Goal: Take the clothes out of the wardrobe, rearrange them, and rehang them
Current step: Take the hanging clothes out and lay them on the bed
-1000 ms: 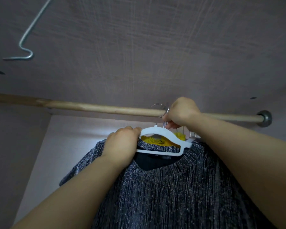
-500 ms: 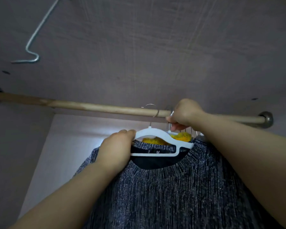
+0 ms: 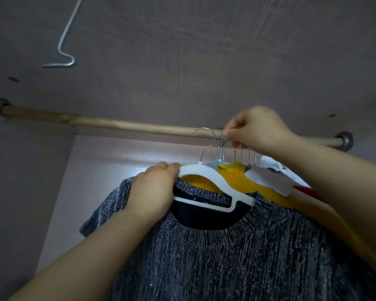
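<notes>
Head view: your left hand (image 3: 152, 190) grips white hanger (image 3: 204, 172) with grey sweater (image 3: 226, 257), just under rod (image 3: 117, 123). Your right hand (image 3: 254, 129) pinches next hanger's hook (image 3: 221, 146). Yellow top (image 3: 232, 174), others hang on rod. Sweater hook at rod, not let go yet.

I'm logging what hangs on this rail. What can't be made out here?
Head view:
- Clothes behind the yellow sweater: hidden by the right forearm.
- Grey sweater: hem cut off by the bottom edge.
- Print on the white hanger: too small.
- Rear hooks: tops covered by the right hand.
</notes>
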A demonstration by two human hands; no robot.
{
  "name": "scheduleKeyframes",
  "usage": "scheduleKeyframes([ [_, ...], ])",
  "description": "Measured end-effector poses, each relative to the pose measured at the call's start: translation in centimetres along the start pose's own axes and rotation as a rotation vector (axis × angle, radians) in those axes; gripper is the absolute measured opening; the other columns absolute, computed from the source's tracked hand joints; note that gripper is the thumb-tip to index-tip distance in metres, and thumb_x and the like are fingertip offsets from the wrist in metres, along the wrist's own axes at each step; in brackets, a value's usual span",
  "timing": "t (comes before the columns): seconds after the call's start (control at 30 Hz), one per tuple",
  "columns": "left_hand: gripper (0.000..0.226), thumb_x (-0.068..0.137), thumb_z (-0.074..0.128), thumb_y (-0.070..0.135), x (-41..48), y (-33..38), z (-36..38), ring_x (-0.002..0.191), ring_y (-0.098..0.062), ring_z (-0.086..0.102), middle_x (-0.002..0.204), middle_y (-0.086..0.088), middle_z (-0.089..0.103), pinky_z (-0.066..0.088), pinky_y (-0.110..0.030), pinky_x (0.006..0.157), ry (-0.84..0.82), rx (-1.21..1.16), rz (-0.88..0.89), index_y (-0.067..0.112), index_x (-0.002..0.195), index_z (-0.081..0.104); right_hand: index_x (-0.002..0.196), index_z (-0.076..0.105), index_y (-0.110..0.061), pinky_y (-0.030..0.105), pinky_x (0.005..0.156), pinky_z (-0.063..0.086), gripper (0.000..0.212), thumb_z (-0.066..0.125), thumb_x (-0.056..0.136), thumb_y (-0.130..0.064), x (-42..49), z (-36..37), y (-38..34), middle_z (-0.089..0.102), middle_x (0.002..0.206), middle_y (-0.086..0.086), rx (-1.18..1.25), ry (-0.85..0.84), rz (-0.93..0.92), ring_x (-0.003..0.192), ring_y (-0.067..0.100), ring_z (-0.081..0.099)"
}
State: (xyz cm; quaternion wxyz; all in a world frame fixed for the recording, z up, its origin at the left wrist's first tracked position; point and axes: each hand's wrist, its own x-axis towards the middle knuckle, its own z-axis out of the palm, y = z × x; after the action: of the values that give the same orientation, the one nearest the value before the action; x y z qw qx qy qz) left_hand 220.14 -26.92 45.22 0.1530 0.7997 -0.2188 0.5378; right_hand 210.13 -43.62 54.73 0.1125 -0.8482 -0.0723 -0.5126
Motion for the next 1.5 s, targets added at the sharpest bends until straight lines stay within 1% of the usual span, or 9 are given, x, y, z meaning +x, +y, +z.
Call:
scheduleKeyframes([
  [0.1,0.037,0.082,0.047,0.007,-0.9,-0.1,-1.1,0.095,-0.025,0.052,0.099,0.0,0.054,0.037,-0.033,0.07,0.012,0.024,-0.014,0.024,0.115,0.049,0.083,0.071,-0.021,0.031,0.078,0.054,0.013,0.066,0.084,-0.033,-2.6,0.4,-1.4,0.071,0.077,0.0,0.05,-0.112,-0.021,0.077,0.016,0.066],
  [0.27,0.024,0.086,0.046,0.01,-3.4,-0.6,-3.1,0.092,-0.029,0.051,0.094,-0.002,0.051,0.03,-0.031,0.065,0.026,0.028,-0.049,0.022,0.107,0.051,0.108,0.063,-0.027,0.022,0.074,0.039,0.034,0.068,0.078,-0.043,-6.8,2.3,-3.5,0.063,0.099,-0.005,-0.042,-0.237,-0.048,0.093,0.012,0.056],
  [0.43,0.012,0.085,0.051,0.01,-7.8,-1.7,-5.1,0.085,-0.029,0.052,0.082,0.002,0.049,0.027,-0.03,0.066,0.068,-0.076,-0.099,0.021,0.089,0.054,0.113,0.061,-0.032,0.028,0.075,0.046,0.03,0.061,0.084,-0.038,-11.4,3.9,-5.8,0.065,0.1,-0.004,-0.098,-0.129,-0.145,0.096,0.018,0.058],
  [0.6,0.02,0.085,0.06,0.016,-13.7,-2.3,-7.5,0.092,-0.021,0.057,0.091,0.002,0.066,0.036,-0.034,0.083,0.101,-0.287,-0.228,0.027,0.1,0.068,0.123,0.056,-0.035,0.033,0.075,0.047,0.035,0.056,0.089,-0.035,-16.8,5.0,-7.3,0.061,0.109,-0.001,-0.083,-0.078,-0.207,0.099,0.021,0.055],
  [0.7,0.027,0.081,0.066,0.016,-17.9,-2.5,-8.6,0.097,-0.019,0.06,0.099,0.004,0.069,0.036,-0.035,0.092,0.102,-0.37,-0.321,0.028,0.104,0.069,0.127,0.055,-0.034,0.032,0.067,0.045,0.039,0.058,0.088,-0.036,-20.7,5.8,-8.4,0.058,0.111,0.0,-0.071,-0.051,-0.227,0.097,0.024,0.057],
  [0.8,0.029,0.077,0.068,0.014,-22.6,-2.7,-9.7,0.095,-0.019,0.062,0.098,0.005,0.07,0.041,-0.043,0.094,0.08,-0.406,-0.383,0.028,0.103,0.07,0.115,0.065,-0.028,0.029,0.054,0.044,0.036,0.07,0.079,-0.029,-24.7,6.6,-9.1,0.063,0.095,0.003,-0.044,-0.03,-0.288,0.082,0.027,0.062],
  [0.97,0.026,0.077,0.067,0.018,-30.1,-1.5,-13.5,0.091,-0.019,0.062,0.095,0.006,0.07,0.034,-0.034,0.087,0.04,-0.273,-0.45,0.028,0.101,0.07,0.11,0.067,-0.026,0.028,0.042,0.044,0.035,0.07,0.075,-0.025,-31.1,6.4,-10.5,0.062,0.084,0.001,0.127,-0.013,-0.364,0.065,0.024,0.061],
  [1.23,0.028,0.073,0.061,0.024,-41.5,3.6,-21.1,0.084,-0.018,0.064,0.09,0.007,0.071,0.047,-0.045,0.083,0.028,-0.054,-0.609,0.025,0.1,0.071,0.111,0.069,-0.025,0.024,0.051,0.043,0.041,0.079,0.071,-0.016,-40.2,4.3,-12.8,0.061,0.089,-0.002,0.414,-0.164,-0.431,0.069,0.02,0.06],
  [1.5,0.031,0.072,0.065,0.022,-52.2,9.8,-31.6,0.077,-0.012,0.06,0.081,0.014,0.066,0.051,-0.046,0.071,0.106,0.154,-0.761,0.032,0.102,0.058,0.114,0.067,-0.027,0.023,0.051,0.044,0.035,0.067,0.078,-0.022,-48.2,1.2,-18.0,0.057,0.089,-0.005,0.764,-0.31,-0.613,0.068,0.009,0.053],
])
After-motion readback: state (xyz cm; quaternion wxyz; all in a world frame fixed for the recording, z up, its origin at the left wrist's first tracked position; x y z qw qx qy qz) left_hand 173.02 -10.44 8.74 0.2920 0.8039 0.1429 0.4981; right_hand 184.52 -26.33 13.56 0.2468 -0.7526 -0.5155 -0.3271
